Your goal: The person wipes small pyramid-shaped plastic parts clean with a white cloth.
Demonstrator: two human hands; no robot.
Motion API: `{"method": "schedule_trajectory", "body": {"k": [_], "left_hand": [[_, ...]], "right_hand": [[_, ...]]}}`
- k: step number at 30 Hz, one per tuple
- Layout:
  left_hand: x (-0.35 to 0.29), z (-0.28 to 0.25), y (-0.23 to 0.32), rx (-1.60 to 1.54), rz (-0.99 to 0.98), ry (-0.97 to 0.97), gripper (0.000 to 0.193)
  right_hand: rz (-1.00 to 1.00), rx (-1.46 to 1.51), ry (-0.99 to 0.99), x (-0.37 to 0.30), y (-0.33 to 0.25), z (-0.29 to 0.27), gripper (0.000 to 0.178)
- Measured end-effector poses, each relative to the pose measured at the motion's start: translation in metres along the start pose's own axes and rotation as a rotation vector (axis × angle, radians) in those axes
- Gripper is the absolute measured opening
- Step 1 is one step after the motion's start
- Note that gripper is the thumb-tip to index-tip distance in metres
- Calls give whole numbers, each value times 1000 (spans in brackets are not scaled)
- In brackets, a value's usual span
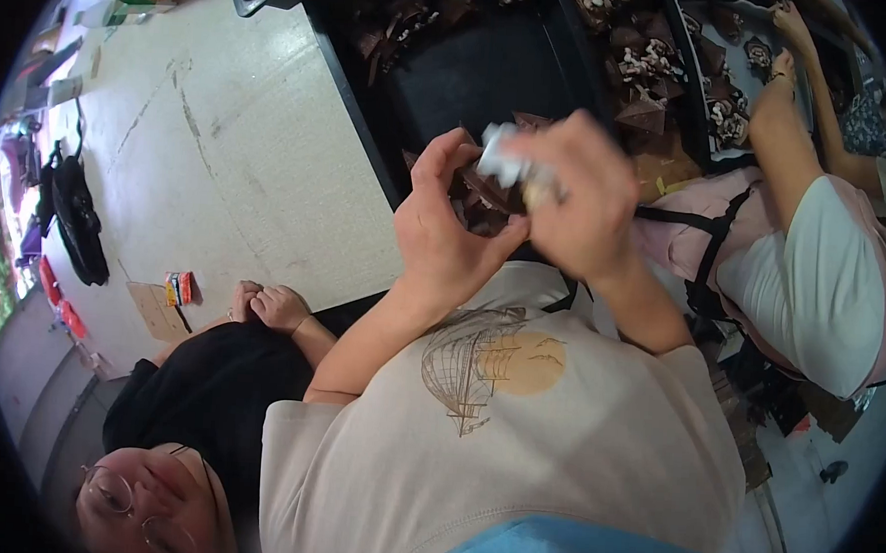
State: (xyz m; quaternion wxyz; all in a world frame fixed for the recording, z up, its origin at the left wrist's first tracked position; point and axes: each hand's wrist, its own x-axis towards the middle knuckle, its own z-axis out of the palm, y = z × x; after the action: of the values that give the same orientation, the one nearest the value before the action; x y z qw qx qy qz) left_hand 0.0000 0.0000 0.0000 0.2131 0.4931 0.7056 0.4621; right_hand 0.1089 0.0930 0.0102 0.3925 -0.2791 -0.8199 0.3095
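Fingers (449, 167) curled round brown paper piece (482, 193) (both hands)

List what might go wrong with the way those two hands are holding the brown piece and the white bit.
1. The right hand pinches a white bit over the brown folded piece in the left hand; held in mid-air, either might slip.
2. A person's arm works close by at the tray; elbows may bump.

Both forearms raised from the chest, bent at the elbows, meeting in front. Left hand (446, 227) cupped, fingers (439, 161) curled inward, thumb toward the right. Right hand (577, 198) closed in a loose fist, knuckles up, touching the left.
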Motion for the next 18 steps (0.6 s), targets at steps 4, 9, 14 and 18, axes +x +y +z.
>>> {"method": "schedule_trajectory", "body": {"k": [4,9,14,18], "left_hand": [[-5,5,-8,-6,33,12,83],[-2,-5,9,32,-81,-54,86],[3,-11,15,45,-13,-237,91],[3,-15,5,162,-32,-240,95]], "right_hand": [[-48,92,-33,-8,-18,3,24],[95,136,-31,-12,-5,-8,25],[-72,246,-78,-7,-13,-11,25],[-22,152,-195,-17,-17,-17,26]]}}
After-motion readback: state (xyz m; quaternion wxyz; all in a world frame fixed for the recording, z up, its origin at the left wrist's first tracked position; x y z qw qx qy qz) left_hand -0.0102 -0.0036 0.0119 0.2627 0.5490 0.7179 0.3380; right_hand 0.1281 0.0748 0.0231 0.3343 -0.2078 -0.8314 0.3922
